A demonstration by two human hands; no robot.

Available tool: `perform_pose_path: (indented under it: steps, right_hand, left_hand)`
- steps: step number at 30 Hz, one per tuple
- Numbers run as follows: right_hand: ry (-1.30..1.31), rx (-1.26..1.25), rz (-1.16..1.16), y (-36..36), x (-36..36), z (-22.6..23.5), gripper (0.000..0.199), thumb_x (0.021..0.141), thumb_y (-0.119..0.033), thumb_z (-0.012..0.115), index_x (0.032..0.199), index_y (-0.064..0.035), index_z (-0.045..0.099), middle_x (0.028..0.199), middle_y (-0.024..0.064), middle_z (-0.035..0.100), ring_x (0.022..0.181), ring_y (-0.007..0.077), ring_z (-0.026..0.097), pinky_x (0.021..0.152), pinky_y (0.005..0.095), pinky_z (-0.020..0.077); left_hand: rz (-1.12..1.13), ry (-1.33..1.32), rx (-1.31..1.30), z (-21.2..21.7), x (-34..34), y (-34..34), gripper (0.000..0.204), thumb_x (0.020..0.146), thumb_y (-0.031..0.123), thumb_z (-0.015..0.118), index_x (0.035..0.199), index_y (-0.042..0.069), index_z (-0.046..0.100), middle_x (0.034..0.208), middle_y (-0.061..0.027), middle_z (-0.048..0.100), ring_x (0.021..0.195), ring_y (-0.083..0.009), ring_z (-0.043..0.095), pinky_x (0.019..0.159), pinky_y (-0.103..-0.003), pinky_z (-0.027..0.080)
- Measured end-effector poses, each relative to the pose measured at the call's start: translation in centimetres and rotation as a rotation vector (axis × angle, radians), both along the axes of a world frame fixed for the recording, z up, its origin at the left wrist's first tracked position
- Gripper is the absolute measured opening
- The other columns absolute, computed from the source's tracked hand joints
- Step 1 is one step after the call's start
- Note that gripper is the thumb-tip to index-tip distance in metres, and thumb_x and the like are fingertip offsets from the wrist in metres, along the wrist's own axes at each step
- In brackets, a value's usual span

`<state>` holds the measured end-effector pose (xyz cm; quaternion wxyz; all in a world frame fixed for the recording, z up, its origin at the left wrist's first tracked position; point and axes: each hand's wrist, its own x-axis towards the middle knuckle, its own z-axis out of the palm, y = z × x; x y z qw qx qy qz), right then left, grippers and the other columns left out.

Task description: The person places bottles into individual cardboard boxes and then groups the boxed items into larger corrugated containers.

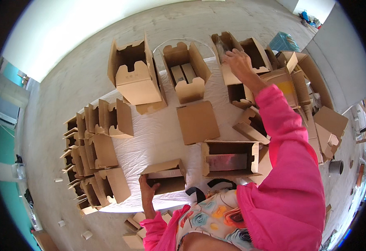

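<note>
While left hand (147,190) grips small open carton (165,176) at near edge of white sheet (158,138), right hand (238,62) reaches far, fingers curled on grey packet (221,46) w/ far box (233,58).

Two arms in bright pink sleeves. Right arm stretched long from lower right toward the upper middle of the frame, right hand (238,62) palm down, fingers curled loosely. Left arm bent close to the body at lower centre, left hand (148,193) raised, fingers pointing up, slightly spread.
</note>
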<state>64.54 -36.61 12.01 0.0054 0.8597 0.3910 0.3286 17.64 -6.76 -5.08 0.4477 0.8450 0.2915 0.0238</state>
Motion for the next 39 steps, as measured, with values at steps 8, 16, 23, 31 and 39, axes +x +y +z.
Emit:
perform_pose_path:
  steps: [8,16,23,31,39]
  right_hand:
    - [0.092,0.146,0.313,-3.3,-14.3,1.1,0.006,0.063,-0.010,0.056,0.068,-0.0106,0.053,0.074,0.0000,0.051,0.071,0.0167,0.049,0.065,0.0304,0.0385]
    - [0.168,0.017,0.454,-1.2,-18.1,-1.7,0.011,0.060,-0.011,0.055,0.071,-0.0129,0.054,0.081,-0.0003,0.051,0.077,0.0149,0.050,0.078,0.0296,0.0391]
    - [0.947,-0.009,0.303,-0.6,-17.8,-4.2,0.031,0.083,-0.029,0.045,0.079,-0.0007,0.059,0.077,0.0149,0.059,0.076,0.0317,0.055,0.068,0.0380,0.0440]
    - [1.149,0.203,0.019,9.1,-10.4,-9.4,0.030,0.070,-0.017,0.055,0.094,0.0011,0.057,0.090,0.0170,0.060,0.084,0.0294,0.057,0.074,0.0342,0.0432]
    - [1.158,-0.098,-0.110,14.4,-13.1,-11.4,0.058,0.059,-0.028,0.064,0.107,0.0001,0.050,0.109,0.0190,0.052,0.102,0.0315,0.048,0.084,0.0366,0.0398]
  left_hand:
    - [-0.005,-0.043,0.006,-1.8,-1.0,0.6,0.072,0.054,0.003,0.072,0.117,0.000,0.038,0.113,-0.0155,0.039,0.108,-0.0301,0.040,0.093,-0.036,0.033]
    - [-0.023,-0.096,0.079,-1.9,-1.7,0.4,0.070,0.054,0.002,0.072,0.116,0.002,0.039,0.113,-0.0158,0.040,0.109,-0.0308,0.039,0.093,-0.036,0.034]
    - [-0.003,-0.090,0.088,-1.3,-2.1,-0.3,0.067,0.056,0.001,0.070,0.115,0.001,0.039,0.115,-0.0153,0.038,0.109,-0.0315,0.039,0.093,-0.036,0.034]
    - [-0.039,-0.114,0.146,-2.0,-2.1,0.0,0.069,0.055,0.004,0.072,0.116,0.002,0.039,0.117,-0.0158,0.038,0.110,-0.0319,0.038,0.093,-0.036,0.035]
    - [0.017,-0.062,0.108,-1.5,-2.1,-0.3,0.072,0.056,0.006,0.073,0.119,0.002,0.038,0.120,-0.0176,0.036,0.111,-0.0322,0.038,0.092,-0.035,0.035]
